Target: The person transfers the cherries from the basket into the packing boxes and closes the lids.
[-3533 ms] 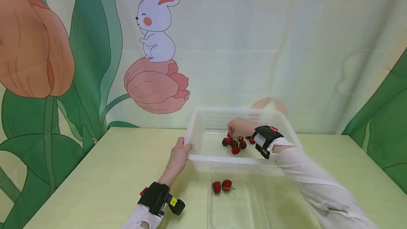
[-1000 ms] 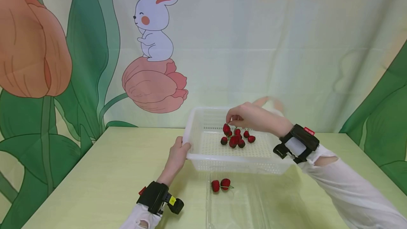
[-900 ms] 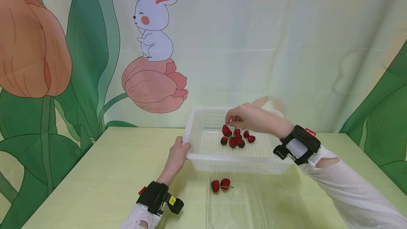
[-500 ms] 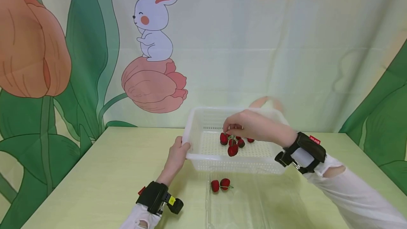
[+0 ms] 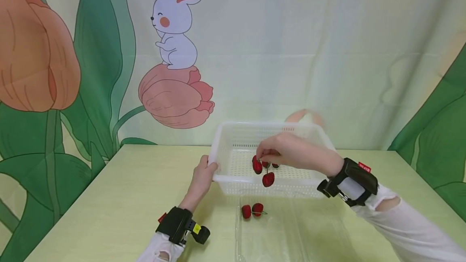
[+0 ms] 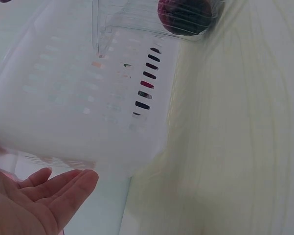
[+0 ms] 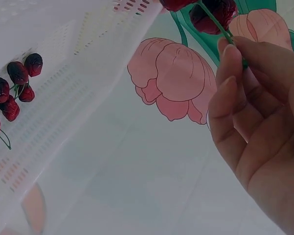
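My left hand (image 5: 201, 177) grips the left rim of a white perforated plastic basket (image 5: 233, 187), thumb on the rim; in the left wrist view its fingers (image 6: 71, 196) lie along the outer wall. Between thumb and fingertips, my right hand (image 5: 291, 152) pinches the green stem (image 7: 214, 18) of a pair of red cherries. One held cherry (image 5: 268, 179) hangs over the basket's near rim, the other (image 5: 257, 167) further left. More cherries (image 7: 18, 72) lie inside the basket, mostly hidden behind the right hand in the head view.
In front of the basket sits a clear plastic box (image 5: 269, 237), holding two cherries (image 5: 252, 211) joined by stems near its back left corner. A pale yellow cloth covers the table (image 5: 145, 189). Behind stands a printed curtain (image 5: 255, 51) with a rabbit and tulips.
The right hand reached into the basket's cherries, lifted a pair by the stem, and has brought it toward the near rim. The left hand has kept its grip on the basket.
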Demonstrator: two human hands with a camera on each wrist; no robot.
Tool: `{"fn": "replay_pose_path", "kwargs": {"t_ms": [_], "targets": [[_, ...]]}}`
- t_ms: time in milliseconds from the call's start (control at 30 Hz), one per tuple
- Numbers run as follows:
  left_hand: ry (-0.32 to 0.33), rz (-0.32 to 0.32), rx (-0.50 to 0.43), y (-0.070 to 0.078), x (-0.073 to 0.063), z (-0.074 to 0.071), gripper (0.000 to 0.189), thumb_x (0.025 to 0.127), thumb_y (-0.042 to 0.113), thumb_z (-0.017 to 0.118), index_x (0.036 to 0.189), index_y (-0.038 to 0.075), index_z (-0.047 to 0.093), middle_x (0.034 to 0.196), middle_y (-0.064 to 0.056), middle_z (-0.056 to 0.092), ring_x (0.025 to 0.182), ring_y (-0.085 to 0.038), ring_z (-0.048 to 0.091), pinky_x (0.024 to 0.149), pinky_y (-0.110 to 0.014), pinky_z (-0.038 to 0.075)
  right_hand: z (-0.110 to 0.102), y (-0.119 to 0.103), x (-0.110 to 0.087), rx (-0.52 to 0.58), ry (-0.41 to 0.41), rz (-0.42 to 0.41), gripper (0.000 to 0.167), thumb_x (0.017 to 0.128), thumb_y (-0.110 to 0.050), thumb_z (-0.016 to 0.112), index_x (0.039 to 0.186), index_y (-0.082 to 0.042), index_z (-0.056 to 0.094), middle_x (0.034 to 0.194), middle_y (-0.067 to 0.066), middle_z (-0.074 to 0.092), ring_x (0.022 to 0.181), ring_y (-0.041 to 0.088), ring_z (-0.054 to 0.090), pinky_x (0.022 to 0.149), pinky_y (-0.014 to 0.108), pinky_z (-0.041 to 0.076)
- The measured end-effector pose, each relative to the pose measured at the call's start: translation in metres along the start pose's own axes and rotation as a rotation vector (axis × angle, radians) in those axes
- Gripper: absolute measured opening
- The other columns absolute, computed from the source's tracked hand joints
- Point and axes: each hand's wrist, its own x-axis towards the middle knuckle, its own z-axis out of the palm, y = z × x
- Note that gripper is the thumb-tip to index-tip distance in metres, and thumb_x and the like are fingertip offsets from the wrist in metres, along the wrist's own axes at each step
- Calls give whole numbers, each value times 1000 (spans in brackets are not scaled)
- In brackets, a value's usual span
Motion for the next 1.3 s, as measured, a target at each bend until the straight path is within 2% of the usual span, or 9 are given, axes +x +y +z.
{"fn": "replay_pose_path", "kwargs": {"t_ms": [200,433,833,1133,1300], "targets": [[0,-2,-5,0,0,0,38,99,18,43,128,-8,48,130,-29,61,106,-35,61,82,-36,50,7,0,-4,-52,11,-31,6,93,-4,73,98,-7,74,89,-4,74,77,0,61,76,21,55],[-1,-3,-7,2,0,0,38,99,18,43,127,-7,48,129,-28,61,106,-33,61,80,-33,48,15,2,-6,-77,20,-77,6,92,-2,73,94,-8,74,85,-5,71,71,-2,53,72,18,52],[1,-11,-4,1,1,1,38,99,19,43,127,-6,48,127,-27,62,102,-31,59,74,-27,43,30,5,-11,-71,-42,-41,10,92,-2,72,93,-12,74,83,-6,72,67,-4,48,67,17,46],[1,-5,-16,-1,1,0,39,98,18,43,128,-7,48,128,-28,62,102,-31,59,75,-29,44,37,4,-14,-44,-99,13,7,94,-4,72,93,-11,74,87,-5,74,73,-2,54,73,18,51],[2,-5,-14,-1,1,1,38,98,19,43,127,-6,48,126,-27,62,101,-30,58,75,-28,44,41,4,-17,-58,-99,20,7,93,-5,73,91,-11,75,82,-6,71,72,-2,51,73,18,50]]}}
